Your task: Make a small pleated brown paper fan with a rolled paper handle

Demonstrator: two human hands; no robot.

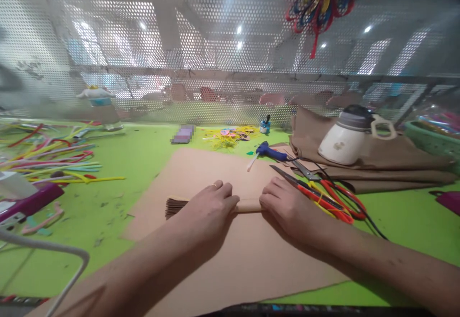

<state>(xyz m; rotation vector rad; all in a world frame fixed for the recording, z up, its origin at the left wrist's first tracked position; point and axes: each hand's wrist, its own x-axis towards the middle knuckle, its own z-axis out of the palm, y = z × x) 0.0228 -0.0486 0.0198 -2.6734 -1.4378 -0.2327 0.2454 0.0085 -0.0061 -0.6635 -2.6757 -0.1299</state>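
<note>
A narrow brown paper roll (247, 206) lies crosswise between my hands. Stacked, fringe-like paper layers show at its left end. My left hand (212, 204), with a ring on one finger, is closed over the roll's left part. Curled around the right end is my right hand (285, 207), which hides that tip. Underneath spreads a large brown paper sheet (230, 259). Just beyond the right hand are a pair of scissors (302, 183) with orange-red handles and a blue glue gun (271, 152).
Colourful pipe cleaners (61, 159) are heaped at the left of the green table (115, 202). A white jug (343, 137) stands on folded brown paper (402, 164) at the right. Yellow scraps (230, 137) and a small blue bottle (265, 125) sit near the perforated screen. A white cable (53, 247) bends at lower left.
</note>
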